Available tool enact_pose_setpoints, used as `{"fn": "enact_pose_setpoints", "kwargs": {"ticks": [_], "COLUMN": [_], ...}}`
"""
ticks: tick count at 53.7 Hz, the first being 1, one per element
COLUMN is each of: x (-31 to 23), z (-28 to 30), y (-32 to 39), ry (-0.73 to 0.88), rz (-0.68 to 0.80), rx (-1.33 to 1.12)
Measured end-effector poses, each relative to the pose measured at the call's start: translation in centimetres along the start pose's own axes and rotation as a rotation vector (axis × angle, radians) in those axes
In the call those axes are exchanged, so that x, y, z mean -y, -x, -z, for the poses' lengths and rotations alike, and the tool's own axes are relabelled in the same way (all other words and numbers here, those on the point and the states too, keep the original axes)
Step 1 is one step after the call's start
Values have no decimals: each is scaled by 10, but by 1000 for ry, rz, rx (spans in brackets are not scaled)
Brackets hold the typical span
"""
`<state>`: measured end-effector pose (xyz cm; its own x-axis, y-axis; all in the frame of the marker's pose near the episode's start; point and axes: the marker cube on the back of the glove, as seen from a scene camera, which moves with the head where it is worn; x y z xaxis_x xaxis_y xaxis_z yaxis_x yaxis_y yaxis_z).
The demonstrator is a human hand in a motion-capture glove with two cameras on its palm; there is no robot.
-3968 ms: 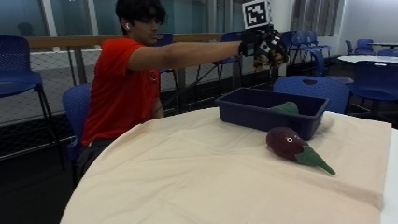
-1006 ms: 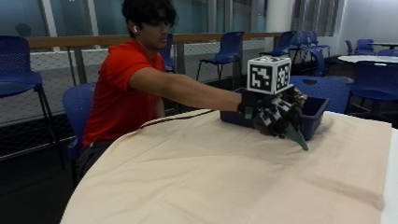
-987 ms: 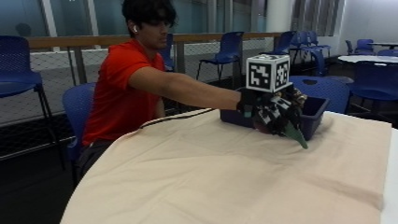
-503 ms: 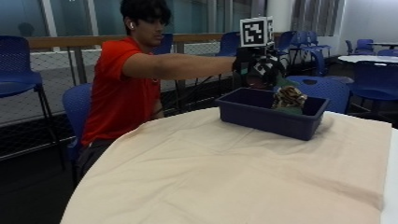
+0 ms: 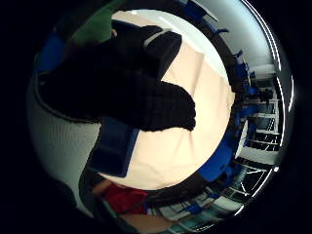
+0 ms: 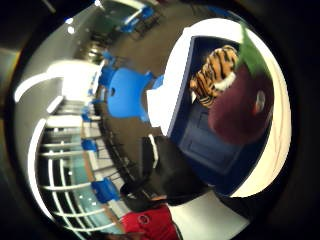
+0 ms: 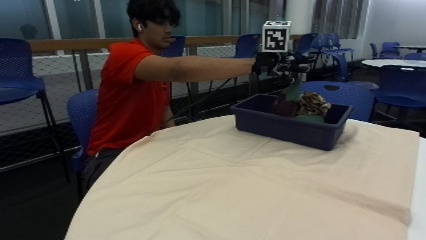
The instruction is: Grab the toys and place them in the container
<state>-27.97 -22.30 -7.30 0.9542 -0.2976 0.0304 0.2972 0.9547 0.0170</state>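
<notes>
A dark blue container (image 7: 287, 129) stands on the cream tablecloth (image 7: 253, 190) at the far side of the table. Inside it lie a striped tiger toy (image 7: 313, 104) and a maroon eggplant toy (image 7: 286, 107) whose green leaf sticks upward. My gloved right hand (image 7: 278, 62) hovers above the container's back edge on an outstretched arm, holding nothing, its fingers loosely curled. The thumb side palm view looks down on the tiger (image 6: 217, 75) and the eggplant (image 6: 240, 107) lying together in the container (image 6: 200, 145). In the little finger side view the glove (image 5: 131, 83) hides most of the container (image 5: 113, 146).
The person in a red shirt sits behind the table's far left side. Blue chairs (image 7: 346, 95) stand behind the container and around the room. Bare cloth runs from the container to the near edge.
My hand gripped the eggplant toy on the cloth, carried it up over the container and let it go inside beside the tiger. The hand now sits a little higher.
</notes>
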Motion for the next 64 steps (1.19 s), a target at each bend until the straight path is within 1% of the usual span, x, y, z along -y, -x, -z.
{"fn": "enact_pose_setpoints", "kwargs": {"ticks": [7, 19, 26, 34, 46, 64], "x": [-8, -32, -50, -80, -119, -163], "z": [4, 4, -1, -19, -52, -73], "y": [-30, -81, -117, -163, -206, -250], "ry": [-12, -11, -9, -17, 3, 1], "rz": [-55, -108, -169, -225, -277, -332], "rx": [-44, -31, -23, -14, -53, -54]}}
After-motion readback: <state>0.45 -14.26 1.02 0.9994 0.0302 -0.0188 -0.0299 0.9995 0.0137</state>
